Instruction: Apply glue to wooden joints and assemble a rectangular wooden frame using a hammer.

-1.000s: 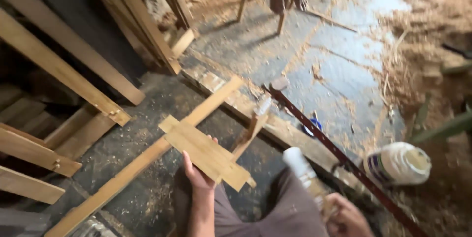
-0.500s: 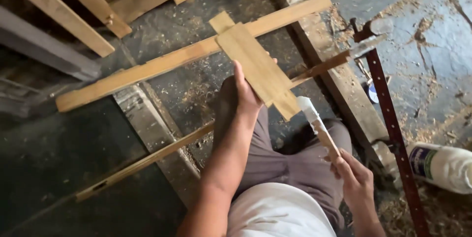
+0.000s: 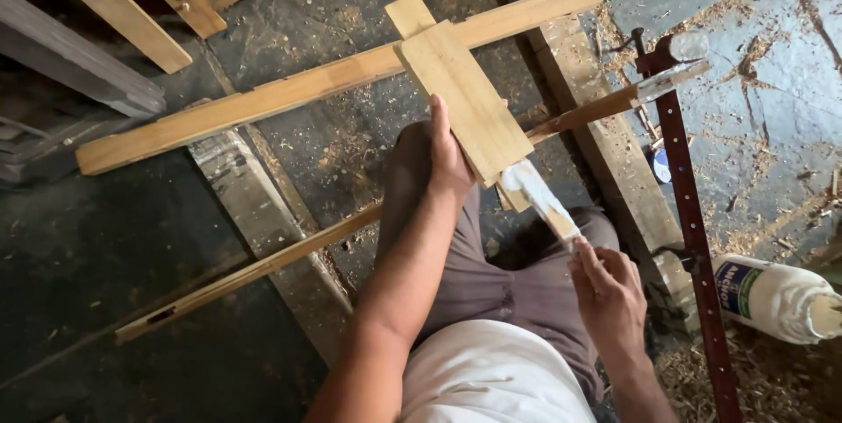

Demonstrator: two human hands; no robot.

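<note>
Wooden board (image 3: 465,94) gripped by left hand (image 3: 447,155); right hand (image 3: 605,287) grasps glue-smeared stick (image 3: 539,199).

White glue bottle (image 3: 776,298), blue-labelled, lies lower right.

Left hand (image 3: 445,155) reaches forward, fingers curled in a grip; right hand (image 3: 607,293) sits lower, fingers pinched closed.

Bare forearms, white shirt, grey-brown trousers.
</note>
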